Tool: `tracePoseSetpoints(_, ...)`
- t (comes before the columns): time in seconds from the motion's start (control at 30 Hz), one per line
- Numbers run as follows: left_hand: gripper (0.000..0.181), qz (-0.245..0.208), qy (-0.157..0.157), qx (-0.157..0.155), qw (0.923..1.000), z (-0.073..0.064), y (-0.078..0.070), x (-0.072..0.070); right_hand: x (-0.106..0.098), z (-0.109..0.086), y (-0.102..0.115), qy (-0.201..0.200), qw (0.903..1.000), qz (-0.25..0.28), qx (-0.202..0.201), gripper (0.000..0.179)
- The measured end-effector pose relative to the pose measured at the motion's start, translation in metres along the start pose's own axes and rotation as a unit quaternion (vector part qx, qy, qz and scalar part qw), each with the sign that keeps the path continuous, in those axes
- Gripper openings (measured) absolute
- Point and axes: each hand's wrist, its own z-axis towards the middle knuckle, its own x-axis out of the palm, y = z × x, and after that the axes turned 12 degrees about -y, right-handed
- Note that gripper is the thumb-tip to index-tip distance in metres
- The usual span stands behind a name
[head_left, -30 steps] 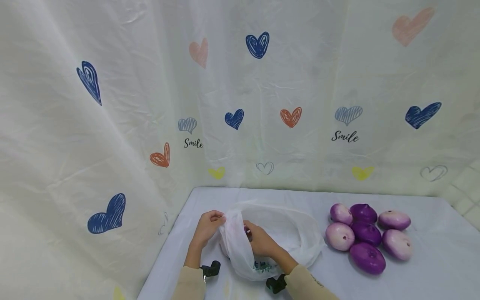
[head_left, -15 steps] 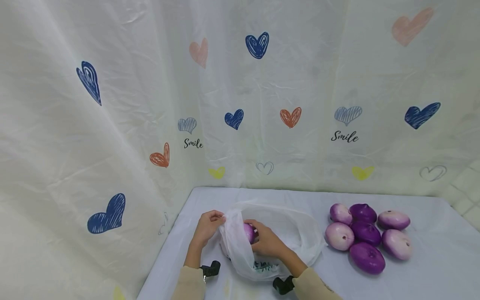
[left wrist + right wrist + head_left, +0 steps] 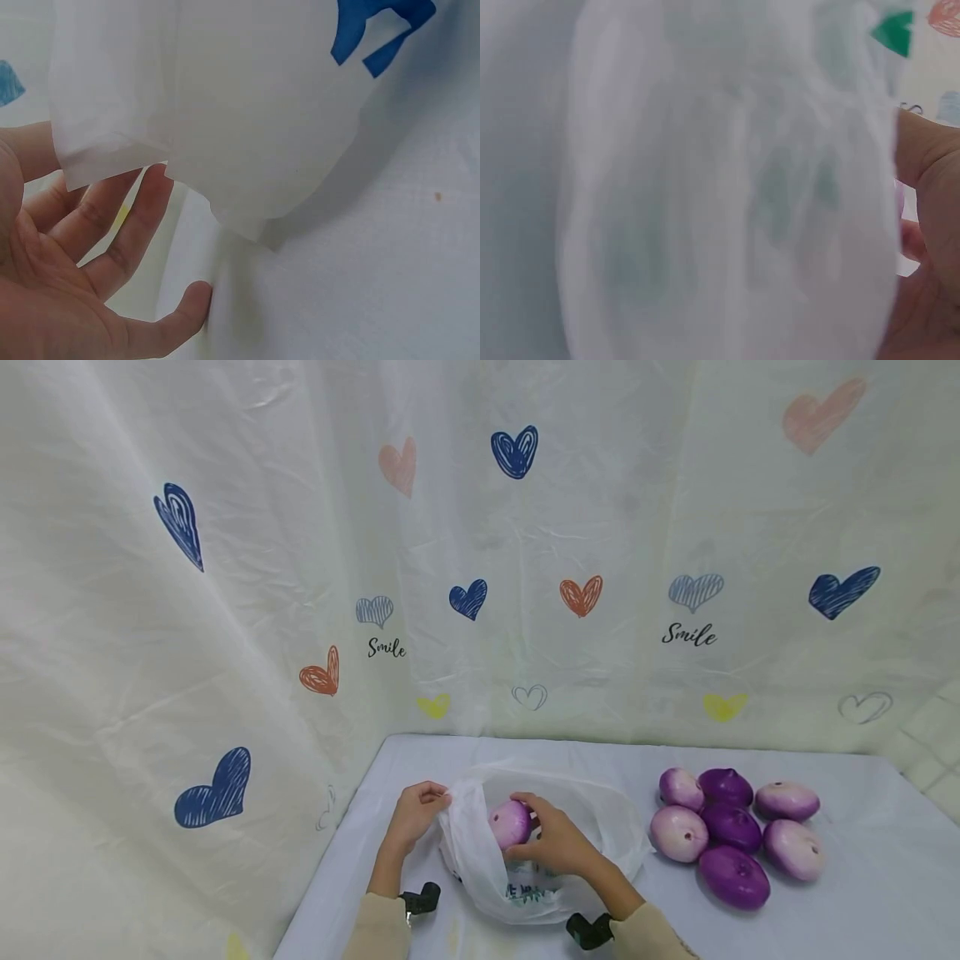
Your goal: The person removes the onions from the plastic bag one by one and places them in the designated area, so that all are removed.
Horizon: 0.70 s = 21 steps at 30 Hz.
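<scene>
A white plastic bag (image 3: 480, 893) with green print stands with its mouth open on the table. At its left rim my left hand (image 3: 415, 814) pinches the plastic between thumb and fingertips. The left wrist view shows the bag's edge running over the fingers (image 3: 124, 232), with the little finger apart from it. Inside the bag's mouth, my right hand (image 3: 555, 839) grips a pale purple onion (image 3: 509, 824), thumb below and fingers over its top. In the right wrist view, blurred plastic covers most of the picture, and part of the hand (image 3: 934, 195) shows at the right.
Several purple and pale onions (image 3: 735, 878) lie clustered to the right of the bag on the white-covered table (image 3: 570, 747). A white curtain (image 3: 615, 510) printed with hearts hangs behind and to the left.
The onion in my right hand has come rightward from behind the bag's left wall and now shows more fully. My right hand has shifted right; the left hand has stayed still.
</scene>
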Motion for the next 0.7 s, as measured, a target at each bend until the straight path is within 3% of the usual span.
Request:
tracePoseSetpoints(0.37,0.016,-0.01,0.004,-0.002,0.9999,0.0,-0.001,-0.001,-0.029,-0.013,-0.002,-0.012,0.9998,0.013,-0.004,0.085)
tracePoseSetpoints(0.7,0.015,-0.009,0.004,0.001,1.0,-0.002,-0.003,-0.002,-0.052,-0.031,-0.013,-0.01,0.9979,0.014,-0.062,0.084)
